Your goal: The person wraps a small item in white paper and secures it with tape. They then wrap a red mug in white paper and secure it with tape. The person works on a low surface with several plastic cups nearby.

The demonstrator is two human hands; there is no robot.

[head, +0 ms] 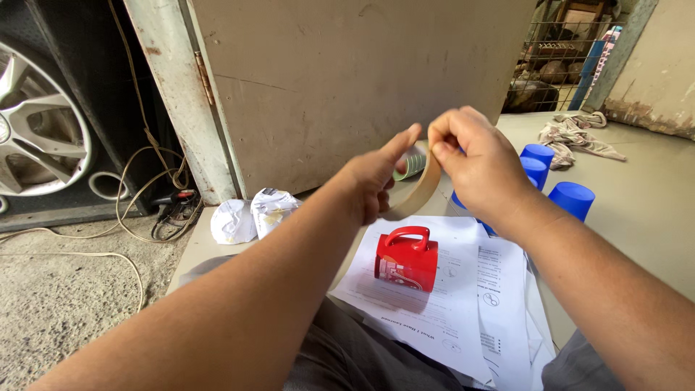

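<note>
Pinching a tan roll of tape between both hands, you hold it above the red mug on the worktop: right hand gripping its upper edge, left hand steadying alongside, fingers partly closed.

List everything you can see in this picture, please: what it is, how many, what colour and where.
Tape roll: one, tan, held up between both hands.
Mug: one, red, lying on its side on the papers.
Printed papers: several sheets, white, spread on the low surface before the person.
Blue cups: at least three, upside down, right of the papers.
Wrapped bundles: two, white paper, left of the papers.
Rag: one, pale, far right.
Door panel: one, grey-beige, behind.
Car wheel: one, silver, far left.
Cables: several, pale, on the floor at left.
Left hand: fingers on the roll.
Right hand: pinching the tape.
</note>
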